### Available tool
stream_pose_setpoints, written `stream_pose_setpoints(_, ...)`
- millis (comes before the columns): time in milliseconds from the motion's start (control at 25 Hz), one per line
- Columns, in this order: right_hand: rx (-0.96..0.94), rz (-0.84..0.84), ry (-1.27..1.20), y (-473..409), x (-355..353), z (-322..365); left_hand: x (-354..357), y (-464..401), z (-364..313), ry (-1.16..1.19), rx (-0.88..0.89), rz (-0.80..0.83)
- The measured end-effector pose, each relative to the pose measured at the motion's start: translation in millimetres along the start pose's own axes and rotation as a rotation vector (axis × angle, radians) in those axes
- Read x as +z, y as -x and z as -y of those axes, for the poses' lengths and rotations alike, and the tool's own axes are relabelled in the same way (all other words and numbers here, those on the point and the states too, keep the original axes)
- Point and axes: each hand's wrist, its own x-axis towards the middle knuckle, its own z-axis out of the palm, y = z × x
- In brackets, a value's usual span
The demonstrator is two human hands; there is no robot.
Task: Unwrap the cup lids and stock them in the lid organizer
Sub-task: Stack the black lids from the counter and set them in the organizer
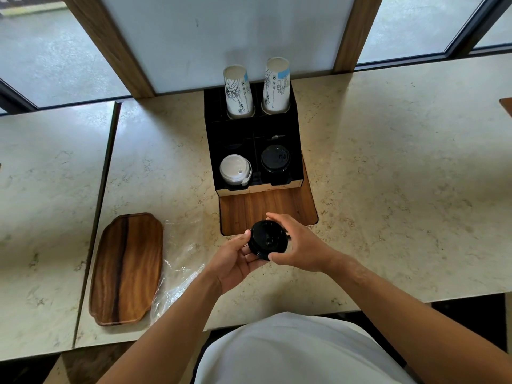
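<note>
A stack of black cup lids (267, 239) is held between both hands just in front of the organizer. My left hand (235, 261) cups it from below and left; my right hand (299, 245) grips its top and right side. The black lid organizer (293, 128) stands on a wooden board at the counter's back. Its front left slot holds white lids (235, 169), its front right slot holds black lids (274, 158). An empty clear plastic wrapper (177, 270) lies on the counter to the left.
Two stacks of printed paper cups (238, 91) stand upside down in the organizer's rear slots. A wooden tray (127, 268) lies at the left beside the wrapper. The wooden board (266, 209) sticks out in front of the organizer. Windows and a white panel stand behind.
</note>
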Motion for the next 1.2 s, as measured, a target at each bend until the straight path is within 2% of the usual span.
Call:
stream_pose_setpoints(160, 0.021, 0.01, 0.021, 0.7, -0.9, 3.5, 0.3, 2.2, -3.6, 0.028, -0.017, -0.027)
stream_pose_setpoints(400, 0.025, 0.002, 0.067, -1.7, 3.3, 7.6, 3.3, 5.8, -12.4, -0.092, -0.029, -0.013)
stream_pose_setpoints(640, 0.045, -0.06, 0.048, -9.7, 13.3, 14.3, 3.9, -4.3, -15.8, -0.131, -0.013, -0.142)
stream_pose_setpoints(720, 0.1, -0.062, -0.05, -12.6, 15.1, 13.0, 3.6, -6.2, -17.1, -0.078, -0.02, -0.147)
stream_pose_setpoints(920, 0.405, -0.172, -0.571, -29.0, 11.8, 7.5, -0.2, -13.2, -25.4, -0.013, 0.026, -0.119)
stream_pose_setpoints(1200, 0.383, -0.273, -0.624, -51.0, 3.0, 7.2, 1.4, -24.7, -38.2, -0.053, 0.147, -0.092)
